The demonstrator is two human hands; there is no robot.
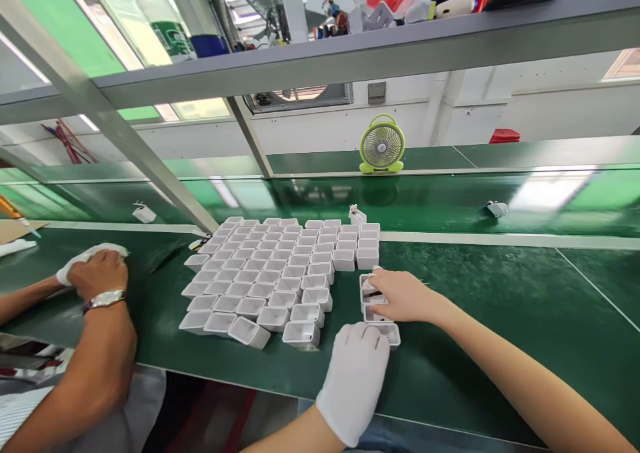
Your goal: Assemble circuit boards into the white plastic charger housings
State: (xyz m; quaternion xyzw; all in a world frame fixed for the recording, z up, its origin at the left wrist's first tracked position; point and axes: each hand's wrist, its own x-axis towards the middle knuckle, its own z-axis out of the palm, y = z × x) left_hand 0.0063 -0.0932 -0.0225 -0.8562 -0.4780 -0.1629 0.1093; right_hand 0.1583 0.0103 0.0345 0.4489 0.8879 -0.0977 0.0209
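My right hand (407, 296), bare, reaches over a short column of small white plastic boxes (367, 291) right of the large group. Its thumb and fingers are bent and grip the boxes from above. Something dark shows inside one box, too small to name. My left hand (355, 369), in a white glove, is closed beside the nearest box of that column (391, 335); its fingertips are hidden, so what they hold cannot be made out. Many more open white boxes (265, 276) stand packed in rows to the left on the green table.
On the left, another person's hand (103, 273) presses a white cloth on the green table (475, 359). A slanted metal post (145, 159) and an overhead shelf (320, 66) frame the bench. A green fan (383, 145) stands behind. Small white parts (497, 208) lie beyond the ledge.
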